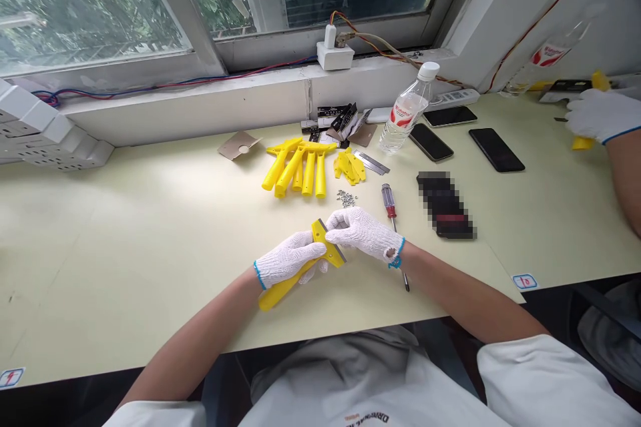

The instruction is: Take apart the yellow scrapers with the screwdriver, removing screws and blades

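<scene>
Both my hands wear white knit gloves and hold a yellow plastic scraper (323, 247) over the pale table. My left hand (288, 258) wraps its head and upper handle, with the handle reaching down-left. My right hand (361, 233) pinches the far end of the head, near a dark metal edge. A red-handled screwdriver (391, 213) lies just past my right hand, its shaft running under my right wrist. Further ahead lie a small heap of screws (345, 198), several yellow handles (295, 170), yellow head pieces (349, 167) and metal blades (371, 163).
A co-worker's gloved hand (601, 117) holds a yellow piece at the right. A water bottle (405, 110), several phones, a pixelated dark object (445, 205) and black packaging (340, 121) stand on the table. A windowsill with a charger (333, 53) runs behind.
</scene>
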The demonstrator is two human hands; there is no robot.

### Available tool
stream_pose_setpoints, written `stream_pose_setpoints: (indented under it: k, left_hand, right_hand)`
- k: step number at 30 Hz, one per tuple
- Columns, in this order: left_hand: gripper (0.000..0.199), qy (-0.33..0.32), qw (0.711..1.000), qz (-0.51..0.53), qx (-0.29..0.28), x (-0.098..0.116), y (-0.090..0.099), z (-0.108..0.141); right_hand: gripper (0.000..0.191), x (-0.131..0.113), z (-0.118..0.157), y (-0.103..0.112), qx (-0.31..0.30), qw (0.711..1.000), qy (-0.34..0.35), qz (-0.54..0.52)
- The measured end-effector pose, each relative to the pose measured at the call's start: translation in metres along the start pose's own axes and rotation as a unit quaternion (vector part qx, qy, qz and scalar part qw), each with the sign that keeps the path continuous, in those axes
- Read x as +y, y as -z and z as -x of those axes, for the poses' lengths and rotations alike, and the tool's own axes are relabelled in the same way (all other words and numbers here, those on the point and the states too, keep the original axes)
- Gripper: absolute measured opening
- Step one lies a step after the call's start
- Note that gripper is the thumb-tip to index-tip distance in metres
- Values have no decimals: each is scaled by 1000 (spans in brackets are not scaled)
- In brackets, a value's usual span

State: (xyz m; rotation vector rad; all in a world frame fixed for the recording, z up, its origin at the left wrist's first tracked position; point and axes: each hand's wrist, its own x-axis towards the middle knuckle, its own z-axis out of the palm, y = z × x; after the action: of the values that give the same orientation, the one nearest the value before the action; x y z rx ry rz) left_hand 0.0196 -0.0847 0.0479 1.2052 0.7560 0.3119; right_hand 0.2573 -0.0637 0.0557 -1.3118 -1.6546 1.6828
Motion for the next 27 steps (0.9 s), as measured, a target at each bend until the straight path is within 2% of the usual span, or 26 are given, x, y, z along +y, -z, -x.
stream_pose_setpoints:
  k: [9, 11, 13, 15, 17, 19, 21, 23, 27]
  left_hand:
    - [39, -2, 1000, 24, -1, 2, -2, 2]
    - [39, -1, 999, 38, -4, 2, -3, 3]
    - [39, 1, 998, 58, 1, 1, -3, 3]
    - [37, -1, 997, 80, 10, -1, -4, 3]
    - [37, -10, 995, 100, 21, -3, -4, 3]
    - [37, -20, 992, 116, 38, -5, -4, 2]
    - [36, -28, 989, 131, 62, -5, -4, 0]
    - [35, -30, 986, 143, 85, -4, -5, -1]
    - [32, -38, 981, 153, 115, -4, -7, -2]
  right_hand:
    - [17, -14, 7, 2, -26, 1000, 13, -10]
    - [21, -17, 8, 12, 6, 1000, 16, -1]
    - [27, -15, 8, 29, 95, 993, 45, 51]
    - [25, -9, 6, 49, 207, 958, 90, 175]
    - [18, 0, 4, 67, 256, 905, 104, 325]
    - [16, 9, 1, 79, 234, 882, 103, 396]
    - [16, 15, -2, 82, 188, 884, 102, 416]
    - [16, 17, -3, 79, 161, 875, 99, 446]
    - [23, 15, -7, 66, 164, 836, 68, 520]
